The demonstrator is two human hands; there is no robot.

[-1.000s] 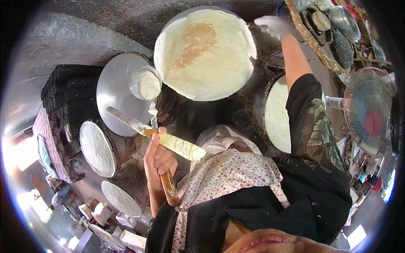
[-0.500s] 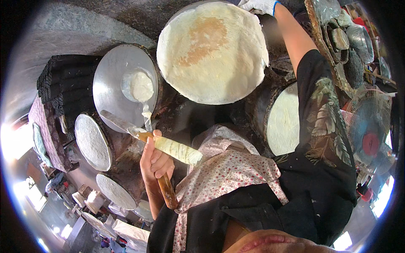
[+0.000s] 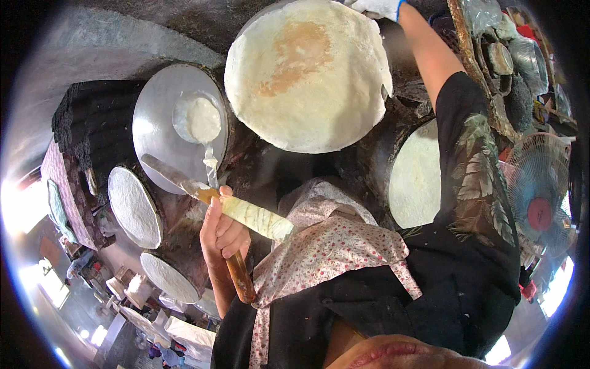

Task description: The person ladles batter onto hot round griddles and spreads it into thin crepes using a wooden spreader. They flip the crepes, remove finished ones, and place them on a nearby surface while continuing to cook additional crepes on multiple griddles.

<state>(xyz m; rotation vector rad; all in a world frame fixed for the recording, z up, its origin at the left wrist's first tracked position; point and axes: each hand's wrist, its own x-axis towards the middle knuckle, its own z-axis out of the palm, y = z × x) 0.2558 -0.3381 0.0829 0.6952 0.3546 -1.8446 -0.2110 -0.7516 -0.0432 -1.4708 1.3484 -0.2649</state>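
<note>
My left hand is closed round two tools. One is a ladle with a wooden handle, its metal bowl full of white batter above a bare round griddle. The other is a flat-bladed spatula with a cream, wrapped grip. In a white glove, my right hand reaches to the far right edge of a large round flatbread. The top of the picture cuts that hand off, so its fingers are mostly hidden. The flatbread is pale with a browned patch and has a small tear at its right edge.
Several more round griddles stand around me, with pale sheets on those at the right and left. A black draped cloth lies far left. At the right are an electric fan and a shelf with metal bowls.
The view has shifted slightly. My left hand and its two tools sit a little further left, and the gloved right hand is a bit further up, more cut off by the top edge.
</note>
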